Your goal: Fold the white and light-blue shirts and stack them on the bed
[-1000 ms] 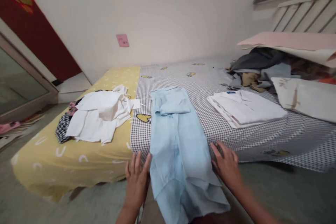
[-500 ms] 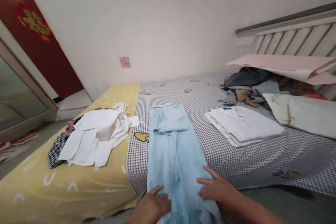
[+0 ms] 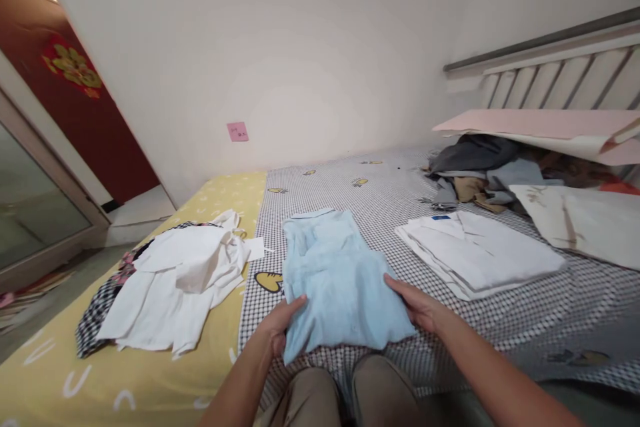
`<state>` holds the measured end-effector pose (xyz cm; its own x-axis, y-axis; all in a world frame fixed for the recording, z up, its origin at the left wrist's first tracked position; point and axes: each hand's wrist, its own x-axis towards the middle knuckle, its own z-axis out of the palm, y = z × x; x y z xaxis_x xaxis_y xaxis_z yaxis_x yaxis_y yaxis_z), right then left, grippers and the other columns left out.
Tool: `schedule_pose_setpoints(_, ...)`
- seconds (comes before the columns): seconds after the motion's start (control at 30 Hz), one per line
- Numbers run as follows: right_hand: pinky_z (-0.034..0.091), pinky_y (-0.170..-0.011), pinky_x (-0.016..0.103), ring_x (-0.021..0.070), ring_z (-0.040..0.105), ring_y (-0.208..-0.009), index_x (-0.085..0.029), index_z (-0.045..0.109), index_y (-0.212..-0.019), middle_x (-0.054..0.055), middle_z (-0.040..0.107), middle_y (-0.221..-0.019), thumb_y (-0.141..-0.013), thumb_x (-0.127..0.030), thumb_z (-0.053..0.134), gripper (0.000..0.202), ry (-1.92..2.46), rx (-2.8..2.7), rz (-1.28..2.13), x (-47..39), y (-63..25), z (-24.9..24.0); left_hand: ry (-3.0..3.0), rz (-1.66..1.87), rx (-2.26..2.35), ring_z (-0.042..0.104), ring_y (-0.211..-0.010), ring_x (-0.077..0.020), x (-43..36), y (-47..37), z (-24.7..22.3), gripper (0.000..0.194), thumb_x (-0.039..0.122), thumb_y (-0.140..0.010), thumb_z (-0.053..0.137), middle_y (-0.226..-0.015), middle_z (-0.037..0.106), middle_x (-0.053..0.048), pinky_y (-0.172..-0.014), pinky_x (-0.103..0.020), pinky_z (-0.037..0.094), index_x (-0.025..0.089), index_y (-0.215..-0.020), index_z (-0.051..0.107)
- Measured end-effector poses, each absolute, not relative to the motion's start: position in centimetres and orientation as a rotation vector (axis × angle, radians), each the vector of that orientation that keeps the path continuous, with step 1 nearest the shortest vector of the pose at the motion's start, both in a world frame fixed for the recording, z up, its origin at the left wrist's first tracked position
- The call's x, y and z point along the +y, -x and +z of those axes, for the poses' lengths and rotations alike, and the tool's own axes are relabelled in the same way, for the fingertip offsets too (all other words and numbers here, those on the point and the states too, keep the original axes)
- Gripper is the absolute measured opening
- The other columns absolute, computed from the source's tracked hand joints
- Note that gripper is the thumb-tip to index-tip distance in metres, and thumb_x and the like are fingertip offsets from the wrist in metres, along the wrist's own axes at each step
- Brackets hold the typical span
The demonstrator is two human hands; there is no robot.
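A light blue shirt [image 3: 337, 280] lies folded in half on the checked bed sheet [image 3: 395, 213], collar end toward the wall. My left hand [image 3: 280, 327] grips its lower left edge, thumb on top. At the lower right edge my right hand [image 3: 417, 303] holds the fold the same way. My knees in tan trousers [image 3: 345, 393] show just below the shirt.
A folded white shirt [image 3: 480, 250] lies to the right. Crumpled white garments [image 3: 180, 273] over a checked cloth sit on the yellow sheet [image 3: 60, 373] at left. Mixed clothes [image 3: 480, 170], a pillow [image 3: 585, 223] and pink board [image 3: 540, 123] crowd the headboard end.
The shirt's lower half, which hung over the bed edge, has been folded up onto the upper half. Both hands went from flat beside it to gripping its edges.
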<state>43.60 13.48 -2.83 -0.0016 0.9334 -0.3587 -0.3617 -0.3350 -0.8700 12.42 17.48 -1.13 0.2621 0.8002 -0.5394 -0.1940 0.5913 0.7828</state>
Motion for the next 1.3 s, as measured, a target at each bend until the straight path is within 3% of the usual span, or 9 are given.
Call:
schedule_pose_setpoints(0.17,0.056,-0.087,0.044,0.0263,0.072,-0.090,-0.022,0.054,-0.128,0.007,0.078,-0.104,-0.060,-0.031,0.089,0.076,1.142,-0.674,1.486,13.7,-42.9,-2.6,-0.622,0.792,1.068,0.076,-0.081,-0.0268,18.3,-12.1,-0.8,0.052,0.034,-0.078,0.079,-0.090,0.079,-0.010,-0.083,-0.046,0.062,0.015,-0.122,0.056)
schedule_pose_setpoints(0.43,0.056,-0.082,0.040,0.0241,0.072,-0.077,-0.021,0.065,-0.098,0.004,0.078,-0.085,-0.060,-0.024,0.084,0.043,1.063,-0.636,1.428,16.3,-42.1,-1.2,-0.775,0.827,0.975,0.076,-0.089,-0.0286,21.0,-12.8,1.7,0.042,0.022,-0.070,0.083,-0.090,0.079,-0.014,-0.092,-0.044,0.059,0.010,-0.106,0.065)
schedule_pose_setpoints(0.7,0.058,-0.082,0.046,0.0270,0.072,-0.087,-0.022,0.057,-0.116,0.011,0.075,-0.099,-0.067,-0.036,0.080,0.056,1.412,-0.753,1.266,19.1,-43.7,-1.9,-0.921,0.796,1.197,0.074,-0.090,-0.0247,23.7,-12.4,1.8,0.060,0.026,-0.076,0.080,-0.107,0.076,-0.015,-0.086,-0.042,0.061,0.014,-0.129,0.054)
schedule_pose_setpoints(0.8,0.053,-0.094,0.050,0.0291,0.068,-0.103,-0.020,0.052,-0.128,0.014,0.069,-0.114,-0.074,-0.034,0.070,0.059,1.526,-0.767,1.034,20.7,-44.7,-1.8,-1.030,0.870,1.401,0.072,-0.102,-0.0241,24.8,-12.0,2.4,0.067,0.029,-0.086,0.069,-0.119,0.071,-0.015,-0.090,-0.043,0.059,0.019,-0.144,0.038)
schedule_pose_setpoints(0.9,0.031,-0.115,0.053,0.0310,0.047,-0.135,-0.023,0.053,-0.132,0.013,0.053,-0.141,-0.077,-0.029,0.062,0.056,1.574,-0.827,0.723,21.5,-45.0,-0.5,-1.197,1.040,1.653,0.050,-0.137,-0.0302,24.7,-12.3,3.8,0.062,0.022,-0.092,0.055,-0.148,0.050,-0.021,-0.112,-0.055,0.042,0.019,-0.150,0.033)
schedule_pose_setpoints(1.0,0.020,-0.118,0.057,0.0304,0.038,-0.141,-0.027,0.060,-0.128,0.009,0.051,-0.147,-0.084,-0.029,0.054,0.044,1.596,-1.109,0.361,21.2,-43.2,1.1,-1.786,1.146,1.686,0.022,-0.154,-0.0272,23.6,-13.9,4.4,0.049,0.014,-0.094,0.048,-0.163,0.033,-0.012,-0.126,-0.056,0.010,0.026,-0.141,0.051)
schedule_pose_setpoints(1.07,0.020,-0.115,0.063,0.0309,0.045,-0.136,-0.029,0.060,-0.130,0.008,0.056,-0.144,-0.092,-0.031,0.047,0.041,1.653,-1.369,0.141,20.8,-40.8,1.8,-2.534,0.949,1.394,0.020,-0.154,-0.0249,22.9,-15.3,3.8,0.044,0.020,-0.098,0.046,-0.164,0.033,-0.005,-0.126,-0.057,0.004,0.034,-0.139,0.055)
schedule_pose_setpoints(1.17,0.016,-0.114,0.068,0.0322,0.044,-0.138,-0.035,0.052,-0.141,0.004,0.055,-0.148,-0.099,-0.035,0.040,0.044,1.787,-1.659,0.021,20.4,-36.5,1.3,-3.057,0.329,1.025,0.030,-0.151,-0.0265,22.6,-16.4,1.3,0.047,0.038,-0.101,0.044,-0.161,0.038,-0.008,-0.123,-0.062,0.015,0.036,-0.148,0.044)
schedule_pose_setpoints(1.3,0.010,-0.116,0.070,0.0357,0.030,-0.148,-0.041,0.043,-0.149,-0.001,0.048,-0.155,-0.103,-0.043,0.036,0.047,1.838,-1.975,0.050,21.0,-33.2,-2.0,-2.707,0.071,1.696,0.030,-0.150,-0.0335,22.9,-15.5,-2.8,0.056,0.048,-0.100,0.042,-0.162,0.032,-0.015,-0.118,-0.066,0.026,0.033,-0.153,0.035)
